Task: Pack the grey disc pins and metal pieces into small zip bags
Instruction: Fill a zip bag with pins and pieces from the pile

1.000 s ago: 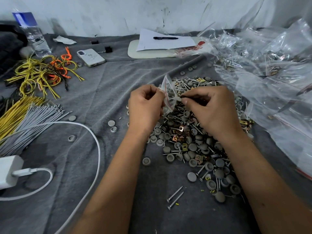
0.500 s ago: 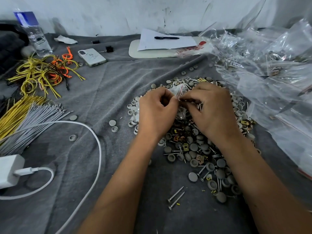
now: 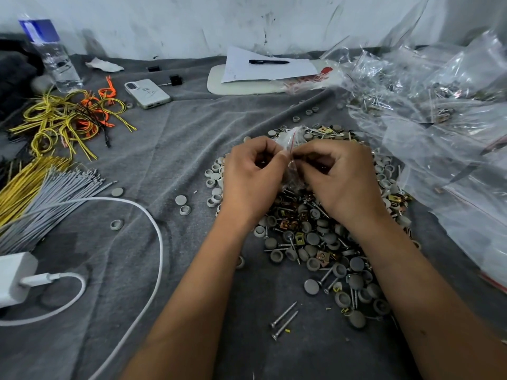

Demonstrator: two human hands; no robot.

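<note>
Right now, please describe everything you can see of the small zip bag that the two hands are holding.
The small zip bag is clear, thin, crinkled plastic with a red line near its top. The left hand and the right hand pinch it between them, above the pile of grey disc pins and metal pieces. Its upper part sticks up past the fingers; the lower part hangs between the hands. Its contents cannot be made out.

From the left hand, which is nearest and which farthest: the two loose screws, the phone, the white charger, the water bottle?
Measured from the left hand in the head view:
1. Two loose screws, below it, toward the viewer.
2. Phone, up and to the left.
3. White charger, at the left edge, lower down.
4. Water bottle, far top-left corner.
</note>
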